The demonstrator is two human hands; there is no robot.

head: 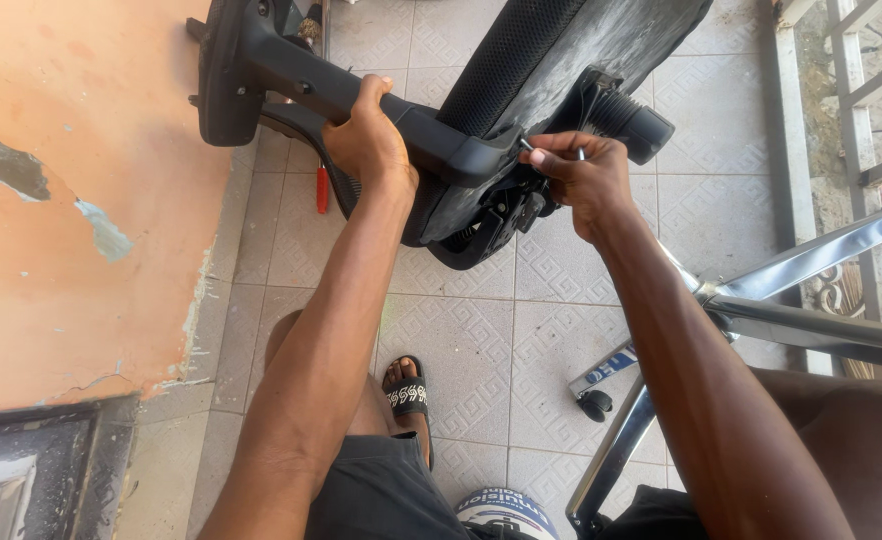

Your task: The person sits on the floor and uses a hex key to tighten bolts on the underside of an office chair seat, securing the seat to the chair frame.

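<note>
Nearest the camera, two bare forearms reaching forward from dark shorts [381, 495], with a round blue-and-white printed object [506, 512] between the knees, only partly in view; below them, one foot in a black sandal [408, 398] on the patterned grey floor tiles [461, 345]; left hand [366, 140], closed around the black plastic armrest [361, 100] of an overturned office chair, fingers wrapped over the top of the bar; right hand [583, 175], fingers pinched shut on a small metal tool [551, 150], thin and silver, its exact kind too small to tell, held at the point where the armrest meets the underside of the chair seat [581, 50]; seat lying tilted on the floor, black mesh edge uppermost, black mechanism and short cylinder [636, 122] showing just beside the right hand; red-handled screwdriver [322, 190] on the tiles beneath the armrest, near the left wrist; chrome chair base [761, 300] to the right, its shiny legs spreading beside the right forearm, one black castor [594, 404] on the floor; peeling orange wall [71, 200] at the left; metal railing [861, 120] at the far right.
</note>
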